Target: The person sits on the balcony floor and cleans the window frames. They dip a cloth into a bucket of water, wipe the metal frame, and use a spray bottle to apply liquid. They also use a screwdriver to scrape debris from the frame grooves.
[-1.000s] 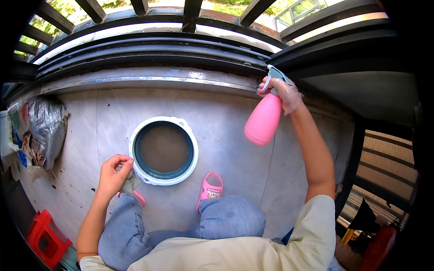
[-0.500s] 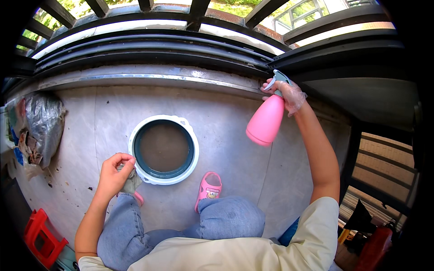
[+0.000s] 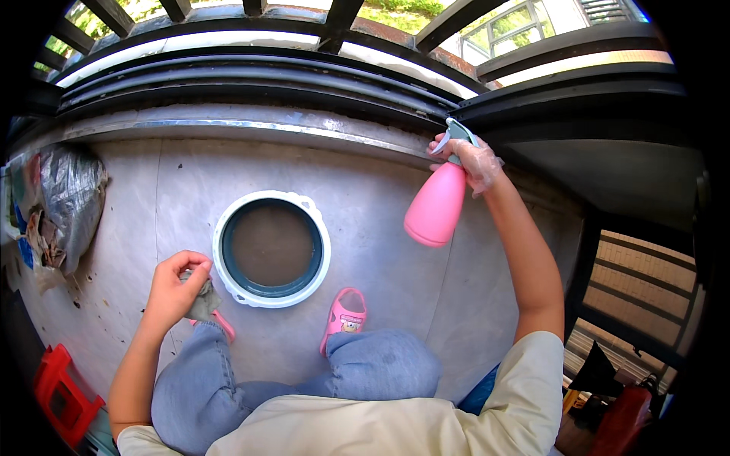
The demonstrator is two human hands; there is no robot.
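Note:
My right hand (image 3: 473, 161), in a clear plastic glove, is closed round the neck of a pink spray bottle (image 3: 437, 205) with a grey-blue trigger head. The bottle is tilted, up by the window ledge at the right. My left hand (image 3: 173, 285) is bare and closed on a crumpled grey-green cloth (image 3: 204, 300), which hangs below the fingers over my left leg. Just right of that hand, a round basin (image 3: 325, 254) with a white rim and dark teal inner wall stands on the floor, holding murky brown water (image 3: 272, 245).
A low ledge (image 3: 251, 125) and black window frame run along the far side, with bars beyond. Stuffed plastic bags (image 3: 72, 205) lie at the left. A red plastic stool-like object (image 3: 65, 395) is at lower left. My pink clogs (image 3: 346, 315) stand near the basin.
The whole view has shifted slightly. Both hands keep their grips; the spray bottle and the cloth appear a little further left in the picture.

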